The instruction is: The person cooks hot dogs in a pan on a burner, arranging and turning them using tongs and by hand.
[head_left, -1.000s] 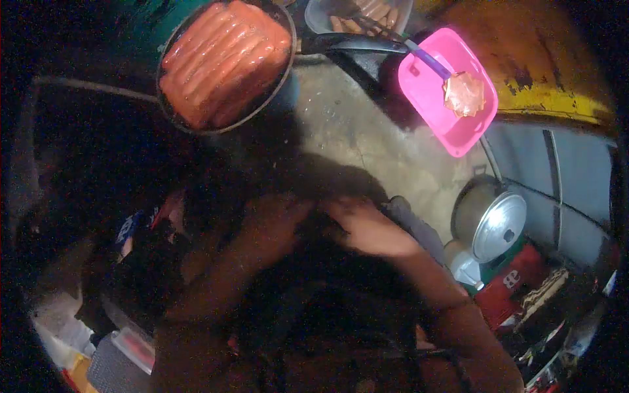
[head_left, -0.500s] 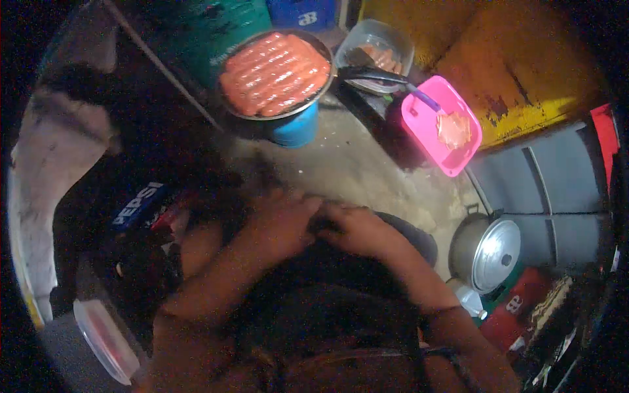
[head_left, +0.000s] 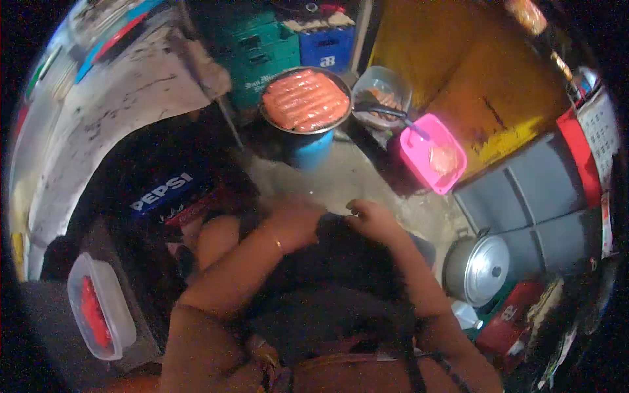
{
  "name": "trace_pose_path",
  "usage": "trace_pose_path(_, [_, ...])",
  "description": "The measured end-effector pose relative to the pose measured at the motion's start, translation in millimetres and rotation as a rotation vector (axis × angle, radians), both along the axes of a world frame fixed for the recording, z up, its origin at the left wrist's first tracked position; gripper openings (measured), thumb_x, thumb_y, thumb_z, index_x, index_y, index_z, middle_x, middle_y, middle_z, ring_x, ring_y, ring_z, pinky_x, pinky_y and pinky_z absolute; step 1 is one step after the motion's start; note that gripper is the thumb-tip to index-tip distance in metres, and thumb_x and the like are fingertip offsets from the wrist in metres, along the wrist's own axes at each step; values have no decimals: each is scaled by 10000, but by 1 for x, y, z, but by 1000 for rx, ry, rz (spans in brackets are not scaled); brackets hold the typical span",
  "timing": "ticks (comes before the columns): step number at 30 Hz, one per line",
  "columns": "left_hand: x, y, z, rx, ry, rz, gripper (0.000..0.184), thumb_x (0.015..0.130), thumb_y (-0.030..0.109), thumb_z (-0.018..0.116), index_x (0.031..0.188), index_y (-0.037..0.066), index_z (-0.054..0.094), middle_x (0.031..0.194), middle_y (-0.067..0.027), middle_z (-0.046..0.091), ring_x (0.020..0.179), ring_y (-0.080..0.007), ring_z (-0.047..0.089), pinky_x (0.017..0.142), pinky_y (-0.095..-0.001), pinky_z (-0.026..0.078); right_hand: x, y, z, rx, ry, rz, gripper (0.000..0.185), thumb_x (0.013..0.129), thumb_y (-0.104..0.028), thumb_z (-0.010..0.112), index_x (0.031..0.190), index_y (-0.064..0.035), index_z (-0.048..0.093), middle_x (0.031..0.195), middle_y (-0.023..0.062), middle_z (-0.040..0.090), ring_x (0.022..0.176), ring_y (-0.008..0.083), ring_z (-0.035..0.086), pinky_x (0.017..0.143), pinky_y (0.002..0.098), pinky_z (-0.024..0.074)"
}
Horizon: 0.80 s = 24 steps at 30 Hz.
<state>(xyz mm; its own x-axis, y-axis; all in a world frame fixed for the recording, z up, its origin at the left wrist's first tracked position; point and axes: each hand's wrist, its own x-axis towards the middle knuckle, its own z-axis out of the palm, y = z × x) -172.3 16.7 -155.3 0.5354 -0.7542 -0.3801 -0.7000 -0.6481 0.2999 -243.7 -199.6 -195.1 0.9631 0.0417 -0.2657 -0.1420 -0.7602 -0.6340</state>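
My left hand (head_left: 300,219) is over my lap at the edge of the dark cloth (head_left: 327,281) on my body; its fingers are blurred. On the other side of that cloth, my right hand (head_left: 377,224) has its fingers curled at the cloth's upper edge, apart from the left hand. Beyond my hands, a round pan (head_left: 306,128) piled with reddish sausages (head_left: 304,98) sits on a blue stand (head_left: 311,152). To its right are a clear tub (head_left: 393,82) with sausages and a pink tray (head_left: 419,160) with a pale pinkish item (head_left: 443,160); a dark-handled utensil (head_left: 383,111) lies across them.
A lidded pot (head_left: 486,268) stands at right by grey panels (head_left: 517,196). At left are a Pepsi-marked dark crate (head_left: 164,190) and a plastic container (head_left: 121,314) with red contents. Green crates (head_left: 265,65) and a blue crate (head_left: 327,49) stand behind the pan.
My hands have moved apart from each other, with dark cloth now showing between them. The view has tilted, so the pan and pink tray appear lower.
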Motion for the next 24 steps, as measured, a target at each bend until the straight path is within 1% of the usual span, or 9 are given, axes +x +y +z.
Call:
trace_pose_path(3, [-7,3,12,-23,-113,21,484,706,216,752,1154,81,629,1159,-195,621,1111,-389,575,928,-521,469,-2,-1,-1,66,-103,-41,336,866,-229,671,1135,-37,612,1041,126,670,995,254,638,860,372,502])
trace_pose_path(6, [2,4,-25,-141,-32,1,473,713,287,767,1131,117,625,1112,-180,630,1110,-367,560,920,-533,432,-7,8,29,213,-147,-92,299,859,-165,685,1119,-36,614,1007,88,670,957,195,630,847,337,498])
trace_pose_path(9, [1,-6,-21,10,-18,-4,478,719,300,762,1138,114,626,1117,-169,630,1137,-370,543,907,-594,406,-3,3,53,238,-185,-50,269,856,-135,690,1094,-33,615,970,66,663,920,161,618,828,317,494])
trace_pose_path(11, [-9,-6,-17,-19,-114,22,493,723,303,760,1157,115,621,1156,-168,613,1165,-384,519,905,-630,386,4,-3,57,179,-171,-45,256,858,-145,690,1077,-35,615,950,63,658,899,153,613,817,315,491])
trace_pose_path(14, [-19,-12,-2,22,-131,-10,525,737,294,750,1207,116,598,1221,-175,575,1201,-407,483,935,-663,354,24,-16,26,159,-139,-40,249,857,-152,692,1070,-43,622,948,70,660,899,161,619,806,321,492])
trace_pose_path(15, [-20,-15,2,53,-113,-29,538,743,289,746,1227,116,587,1244,-179,560,1212,-415,470,951,-670,343,28,-19,18,139,-137,-21,256,855,-156,689,1075,-44,621,957,86,663,902,184,626,809,330,494])
trace_pose_path(18, [-32,-22,-5,-20,-115,-11,581,765,278,733,1288,117,539,1324,-187,495,1247,-422,433,1016,-685,284,35,-13,-7,109,-98,76,285,847,-168,679,1096,-45,617,987,138,667,918,257,642,820,362,500])
trace_pose_path(20, [-33,-23,-12,-50,-73,-22,593,778,283,728,1309,122,519,1342,-187,478,1267,-420,414,1038,-689,255,30,-9,-1,106,-50,185,317,840,-176,671,1121,-43,611,1011,176,662,939,314,644,830,390,503])
trace_pose_path(24, [-11,-30,-12,14,124,-24,603,786,287,727,1323,132,504,1375,-188,441,1297,-418,382,1056,-691,233,39,-24,-12,52,81,258,360,831,-177,664,1161,-49,600,1035,202,651,974,347,631,855,415,498])
